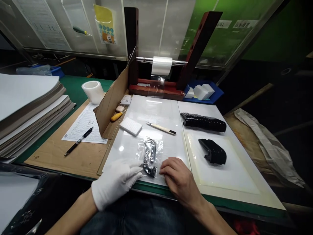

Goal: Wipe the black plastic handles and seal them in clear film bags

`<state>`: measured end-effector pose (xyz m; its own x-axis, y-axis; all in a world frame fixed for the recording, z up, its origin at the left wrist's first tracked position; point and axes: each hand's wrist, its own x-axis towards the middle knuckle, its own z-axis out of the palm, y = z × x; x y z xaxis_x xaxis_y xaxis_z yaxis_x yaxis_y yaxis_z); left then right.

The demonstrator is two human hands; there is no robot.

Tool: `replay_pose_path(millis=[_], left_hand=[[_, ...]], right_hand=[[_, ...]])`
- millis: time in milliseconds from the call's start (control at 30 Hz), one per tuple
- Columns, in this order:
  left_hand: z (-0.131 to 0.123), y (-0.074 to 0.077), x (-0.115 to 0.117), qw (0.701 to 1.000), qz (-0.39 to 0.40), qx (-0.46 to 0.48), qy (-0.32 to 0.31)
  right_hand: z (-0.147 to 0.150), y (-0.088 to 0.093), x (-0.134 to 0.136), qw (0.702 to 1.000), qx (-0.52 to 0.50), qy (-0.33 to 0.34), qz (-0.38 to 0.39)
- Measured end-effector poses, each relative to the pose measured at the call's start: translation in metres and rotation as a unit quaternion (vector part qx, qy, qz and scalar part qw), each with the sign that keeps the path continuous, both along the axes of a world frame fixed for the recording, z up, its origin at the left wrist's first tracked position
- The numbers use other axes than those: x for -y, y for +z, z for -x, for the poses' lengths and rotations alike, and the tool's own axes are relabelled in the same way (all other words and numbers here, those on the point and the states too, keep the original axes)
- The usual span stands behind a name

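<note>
Carabiners (148,156) sit in a clear plastic bag (158,153), lying flat on a white glossy board (158,111) just ahead of the fingertips and between both hands. Can't tell exactly how many are in there through the shiny plastic. Their long axis runs roughly straight out from the person with a slight lean, so the low end points back at the gap between the hands. Left hand (114,184) wears a white glove, and it's the nearer one, with its fingers stretched out together and the tips right against the lower part of the bag, next to the metal. Can't tell if it actually has hold of anything or is just touching. Right hand (179,181) is bare and open, its fingers loosely curled and holding nothing, with the tips just right of the bag's lower corner. Past the fingertips, a craft knife (161,128) and a white sponge (130,126) lie on the board. Further right of the right fingers are two black plastic parts (202,122), and left of the gloved fingers there's a paper form (84,125) with a pen (78,141) on top, beside a tall stack of sheets (29,111).
</note>
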<state>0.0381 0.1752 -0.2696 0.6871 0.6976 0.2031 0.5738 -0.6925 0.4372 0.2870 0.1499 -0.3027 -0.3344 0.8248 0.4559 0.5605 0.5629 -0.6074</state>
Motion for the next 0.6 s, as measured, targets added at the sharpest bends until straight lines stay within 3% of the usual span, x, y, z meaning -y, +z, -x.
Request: replay_pose_path(millis=[133,267,400,500,600], left_hand=[[-0.018,0.003,-0.005,0.992,-0.03,-0.008,0.119],[-0.054,-0.017,-0.027,0.992,-0.006,-0.018,0.126],[-0.073,-0.034,-0.035,0.989,0.031,-0.037,0.142],[-0.068,-0.031,-0.016,0.987,0.034,-0.034,0.152],[-0.043,-0.033,0.033,0.984,0.041,0.01,0.172]], right_hand=[[0.013,-0.003,-0.025,0.995,0.027,-0.096,0.003],[0.031,-0.023,-0.055,0.988,0.078,-0.126,0.034],[0.037,-0.035,-0.059,0.985,0.115,-0.119,0.059],[0.032,-0.034,-0.056,0.986,0.123,-0.099,0.051],[0.02,-0.032,-0.06,0.99,0.125,-0.054,0.036]])
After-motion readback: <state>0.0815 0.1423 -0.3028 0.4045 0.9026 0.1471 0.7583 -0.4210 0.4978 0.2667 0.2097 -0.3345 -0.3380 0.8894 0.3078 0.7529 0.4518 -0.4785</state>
